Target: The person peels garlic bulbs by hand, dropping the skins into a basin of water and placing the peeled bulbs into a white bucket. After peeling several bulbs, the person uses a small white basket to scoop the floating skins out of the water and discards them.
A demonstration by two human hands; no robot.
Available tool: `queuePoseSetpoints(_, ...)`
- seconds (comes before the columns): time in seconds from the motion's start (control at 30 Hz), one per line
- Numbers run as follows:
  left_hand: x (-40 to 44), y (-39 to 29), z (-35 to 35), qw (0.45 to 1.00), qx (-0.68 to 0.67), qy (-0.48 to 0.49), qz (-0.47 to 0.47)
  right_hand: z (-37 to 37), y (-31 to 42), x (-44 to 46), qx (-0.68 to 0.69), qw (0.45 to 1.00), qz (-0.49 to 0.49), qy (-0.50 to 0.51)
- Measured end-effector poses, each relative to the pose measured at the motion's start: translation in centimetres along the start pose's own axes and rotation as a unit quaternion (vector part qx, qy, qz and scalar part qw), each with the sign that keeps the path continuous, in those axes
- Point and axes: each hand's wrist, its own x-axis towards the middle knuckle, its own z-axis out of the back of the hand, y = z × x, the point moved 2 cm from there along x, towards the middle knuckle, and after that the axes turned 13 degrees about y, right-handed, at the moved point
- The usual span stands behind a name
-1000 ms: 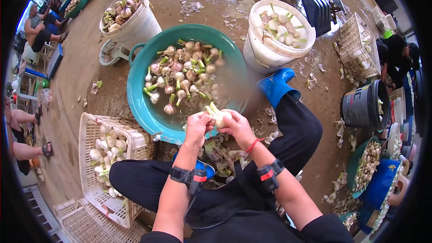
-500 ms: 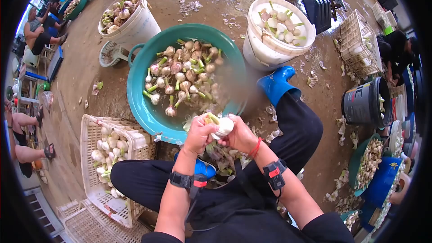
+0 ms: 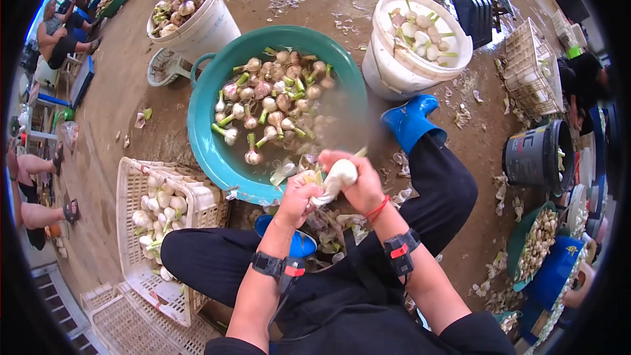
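Observation:
A white garlic bulb (image 3: 343, 172) is in my right hand (image 3: 365, 189), whose fingers are wrapped round it; its green stem sticks out at the upper right. My left hand (image 3: 296, 200) is closed on a strip of garlic skin (image 3: 321, 198) that stretches down from the bulb. Both hands are at the near rim of a green tub (image 3: 199, 138) of water. Unpeeled garlic bulbs (image 3: 268, 106) with cut stems float in that tub. To the left of my knee, peeled white bulbs (image 3: 158, 207) lie in a white plastic crate (image 3: 131, 256).
A white bucket (image 3: 220, 26) of unpeeled garlic and a white ladle (image 3: 164, 69) stand behind the tub. Another white bucket (image 3: 384, 72) holds peeled bulbs. My blue boots (image 3: 409, 123) flank loose skins. At right are a black bucket (image 3: 526, 158) and a crate (image 3: 526, 69). Other people sit at both sides.
The hands have moved slightly apart. The bulb has turned, its stem now pointing to the upper right, and a skin strip now stretches from it to my left hand.

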Motion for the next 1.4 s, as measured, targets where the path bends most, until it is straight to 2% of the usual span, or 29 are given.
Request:
queuePoseSetpoints(0.07, 0.8, 2.7, 3.9, 0.985, 0.154, -0.013, 0.072, 0.0, 2.7, 2.6, 0.200, 0.977, 0.056, -0.043)
queuePoseSetpoints(0.13, 1.0, 3.8, 6.6, 0.971, 0.210, 0.016, 0.110, 0.5, 8.0, 6.2, 0.195, 0.970, 0.143, -0.025)
queuePoseSetpoints(0.17, 1.4, 3.3, 7.7, 0.939, 0.303, 0.028, 0.163, 0.6, 11.1, 7.9, 0.348, 0.916, 0.197, -0.012)
queuePoseSetpoints(0.2, 1.8, 2.8, 9.3, 0.894, 0.390, 0.042, 0.216, 1.5, 13.4, 8.7, 0.246, 0.941, 0.231, -0.012)
queuePoseSetpoints(0.23, 2.9, 2.3, 13.0, 0.852, 0.517, -0.025, 0.086, 2.2, 14.4, 8.8, 0.234, 0.944, 0.227, -0.050)
queuePoseSetpoints(0.27, 4.4, 1.8, 16.8, 0.775, 0.623, -0.092, -0.050, 2.7, 15.0, 9.2, 0.220, 0.946, 0.223, -0.085)
queuePoseSetpoints(0.3, 5.6, 0.6, 19.2, 0.666, 0.681, -0.291, -0.092, 2.8, 14.2, 9.6, 0.179, 0.957, 0.193, -0.122)
queuePoseSetpoints(0.33, 6.5, -0.2, 21.1, 0.521, 0.700, -0.472, -0.126, 3.0, 12.4, 9.3, 0.136, 0.964, 0.162, -0.162)
queuePoseSetpoints(0.37, 8.2, 0.7, 25.4, 0.656, 0.602, -0.454, -0.031, 3.4, 10.1, 9.1, 0.078, 0.983, 0.134, -0.098)
queuePoseSetpoints(0.4, 9.3, 2.3, 28.4, 0.766, 0.483, -0.419, 0.069, 2.8, 7.8, 8.7, 0.002, 0.992, 0.076, -0.103)
queuePoseSetpoints(0.43, 8.8, 1.7, 26.3, 0.893, 0.252, -0.344, 0.143, 2.7, 5.1, 8.3, 0.001, 0.995, 0.013, -0.103)
queuePoseSetpoints(0.47, 8.8, 1.2, 24.3, 0.894, 0.251, -0.341, 0.145, 3.2, 2.1, 8.4, -0.114, 0.986, -0.070, -0.102)
queuePoseSetpoints(0.5, 8.7, 1.4, 21.9, 0.929, 0.161, -0.316, 0.108, 1.5, 0.4, 7.5, -0.268, 0.954, -0.117, -0.059)
queuePoseSetpoints(0.53, 8.7, 1.6, 19.8, 0.952, 0.072, -0.288, 0.068, 2.4, -2.6, 7.4, -0.321, 0.934, -0.158, -0.023)
queuePoseSetpoints(0.57, 8.2, 2.0, 17.7, 0.980, -0.004, -0.197, 0.011, 2.5, -4.7, 7.1, -0.467, 0.878, -0.103, 0.002)
queuePoseSetpoints(0.6, 7.4, 2.5, 15.6, 0.990, -0.082, -0.104, -0.048, 1.5, -5.7, 6.6, -0.581, 0.811, -0.061, -0.020)
queuePoseSetpoints(0.67, 5.1, 1.7, 10.7, 0.994, -0.051, -0.088, -0.042, 1.3, -5.8, 5.9, -0.554, 0.829, -0.039, 0.067)
queuePoseSetpoints(0.73, 3.7, 0.8, 9.1, 0.984, 0.106, -0.120, -0.080, 0.4, -4.4, 4.8, -0.528, 0.847, -0.020, 0.061)
queuePoseSetpoints(0.83, 2.6, -0.7, 6.4, 0.971, 0.162, -0.154, -0.089, -0.9, -3.9, 2.9, -0.595, 0.802, 0.043, 0.035)
queuePoseSetpoints(0.9, 2.3, -0.7, 6.0, 0.931, 0.297, -0.174, -0.122, -1.5, -3.7, 2.1, -0.628, 0.774, 0.080, 0.013)
queuePoseSetpoints(1.03, 1.7, -0.8, 5.9, 0.930, 0.303, -0.173, -0.117, -2.6, -2.5, 0.6, -0.630, 0.774, 0.065, -0.001)
queuePoseSetpoints(1.1, 1.5, -0.8, 5.8, 0.971, 0.187, -0.122, -0.087, -2.5, -2.1, 0.1, -0.555, 0.831, 0.021, -0.002)
queuePoseSetpoints(1.13, 1.2, -0.9, 5.7, 0.971, 0.188, -0.122, -0.088, -2.1, -1.9, -0.1, -0.555, 0.831, 0.023, -0.002)
queuePoseSetpoints(1.17, 0.6, -1.3, 4.9, 0.988, 0.090, -0.113, -0.056, -0.9, -2.4, -0.1, -0.275, 0.959, -0.070, 0.001)
queuePoseSetpoints(1.2, 0.3, -1.5, 4.5, 0.994, -0.010, -0.103, -0.024, -0.3, -3.2, -0.1, 0.033, 0.987, -0.157, 0.005)
queuePoseSetpoints(1.27, 0.3, -1.0, 4.5, 0.998, -0.025, -0.057, -0.029, -0.5, -3.8, -0.1, 0.019, 0.990, -0.138, 0.028)
queuePoseSetpoints(1.33, 0.3, -0.5, 3.0, 0.988, 0.058, -0.116, -0.079, -1.7, -3.9, -0.3, -0.052, 0.992, -0.114, -0.026)
queuePoseSetpoints(1.37, 0.1, -0.9, 3.1, 0.997, -0.006, -0.018, -0.079, -1.4, -3.7, -0.2, 0.048, 0.990, -0.127, 0.029)
queuePoseSetpoints(1.4, -0.2, -1.1, 3.3, 0.997, -0.006, -0.018, -0.079, -0.7, -3.2, -0.2, 0.048, 0.990, -0.127, 0.029)
